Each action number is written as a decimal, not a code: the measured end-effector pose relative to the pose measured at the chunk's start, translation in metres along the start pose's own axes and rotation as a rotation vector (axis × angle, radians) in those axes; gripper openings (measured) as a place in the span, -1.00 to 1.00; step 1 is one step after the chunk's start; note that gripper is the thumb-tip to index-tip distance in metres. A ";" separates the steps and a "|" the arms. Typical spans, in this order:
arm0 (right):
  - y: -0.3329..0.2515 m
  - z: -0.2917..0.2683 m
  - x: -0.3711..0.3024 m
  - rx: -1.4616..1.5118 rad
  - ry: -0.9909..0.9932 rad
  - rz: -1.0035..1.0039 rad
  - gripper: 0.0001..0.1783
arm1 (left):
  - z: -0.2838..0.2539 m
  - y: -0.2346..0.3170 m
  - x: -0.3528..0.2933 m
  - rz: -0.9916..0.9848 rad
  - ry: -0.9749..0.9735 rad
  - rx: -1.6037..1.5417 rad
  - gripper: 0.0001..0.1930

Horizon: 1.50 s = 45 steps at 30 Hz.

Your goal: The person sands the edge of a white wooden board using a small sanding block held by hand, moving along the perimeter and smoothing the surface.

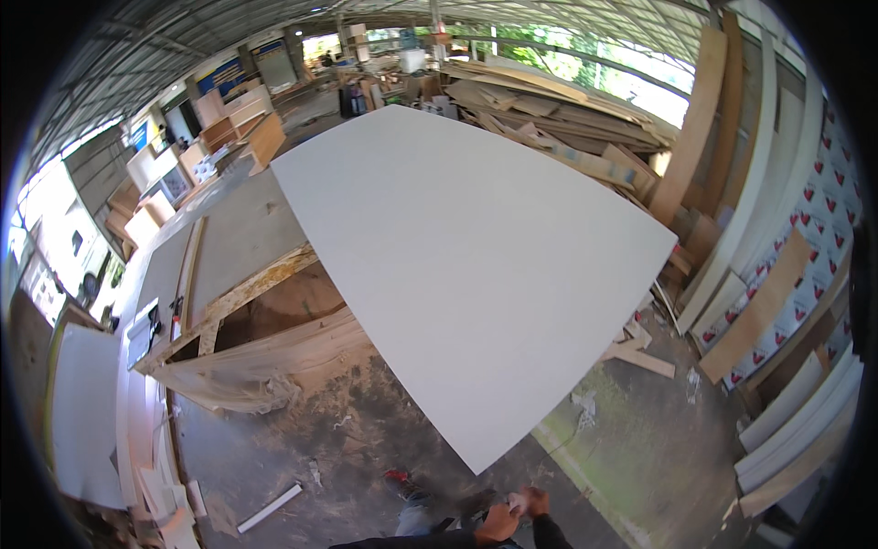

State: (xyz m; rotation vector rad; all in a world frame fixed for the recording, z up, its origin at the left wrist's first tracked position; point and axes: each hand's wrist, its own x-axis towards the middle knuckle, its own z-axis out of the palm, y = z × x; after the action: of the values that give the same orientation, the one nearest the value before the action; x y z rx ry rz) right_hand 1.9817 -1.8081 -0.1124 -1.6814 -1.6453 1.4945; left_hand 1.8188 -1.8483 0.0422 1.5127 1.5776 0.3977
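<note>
My left hand (pixel 497 524) and my right hand (pixel 536 500) are close together at the lower edge, fingers curled in. Between them shows a small pale thing (pixel 518 505), too small to name. Just beyond them is the near corner of a large smooth white panel (pixel 485 265), which neither hand touches. That panel lies across a low workbench (pixel 247 220) with a rough wooden frame, and its near part juts out over the floor. My foot in a dark shoe with red (pixel 397 476) shows to the left of the hands.
Long boards (pixel 695 137) lean at the right beside a patterned sheet (pixel 805 247). Behind the panel rises a pile of planks (pixel 558 110). A white strip (pixel 270 509) and scraps lie on the dusty floor. Plastic film (pixel 238 375) hangs along the bench's near side.
</note>
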 end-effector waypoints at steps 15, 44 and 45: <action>-0.200 0.032 -0.108 1.804 0.009 -0.204 -0.08 | -0.118 0.026 0.022 0.011 -0.458 -0.697 -0.65; -0.273 -0.014 0.166 -0.086 0.886 0.279 -0.21 | -0.240 -0.079 0.128 0.403 0.227 0.674 -0.30; -0.269 -0.049 0.194 -0.115 0.899 0.292 -0.22 | -0.239 -0.077 0.128 0.403 0.223 0.671 -0.31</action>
State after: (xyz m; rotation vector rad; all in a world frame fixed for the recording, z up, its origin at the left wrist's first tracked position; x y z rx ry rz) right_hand 1.8422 -1.5481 0.0459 -2.2491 -1.0242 0.5431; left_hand 1.6062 -1.6661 0.0698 2.3902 1.6628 0.2736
